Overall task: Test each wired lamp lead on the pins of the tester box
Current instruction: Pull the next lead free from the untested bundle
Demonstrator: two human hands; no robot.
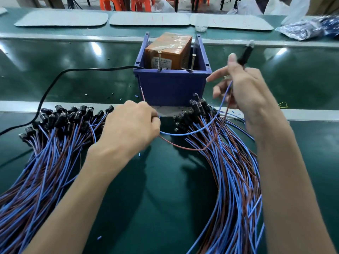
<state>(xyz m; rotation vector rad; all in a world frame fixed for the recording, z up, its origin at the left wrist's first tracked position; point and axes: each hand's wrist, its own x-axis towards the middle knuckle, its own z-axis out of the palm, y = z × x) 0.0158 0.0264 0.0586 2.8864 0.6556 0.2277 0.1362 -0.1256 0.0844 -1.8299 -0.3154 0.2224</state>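
The tester box (172, 87) is a blue open bin holding an orange taped block (168, 50), with two upright screw pins (158, 60) (193, 62) at its front rim. My right hand (244, 90) holds up one lamp (246, 52) by its black body, to the right of the box. Its blue and brown wires (192, 132) sag across to my left hand (132, 123), which pinches their far ends just in front of the box; a bare wire end (142, 94) sticks up beside the box's left corner.
A pile of black-headed lamp leads (55, 143) lies at the left, another pile (229, 162) at the right. A black power cable (60, 76) runs from the box to the left edge. Grey mats (60, 19) and plastic bags (308, 28) lie at the back.
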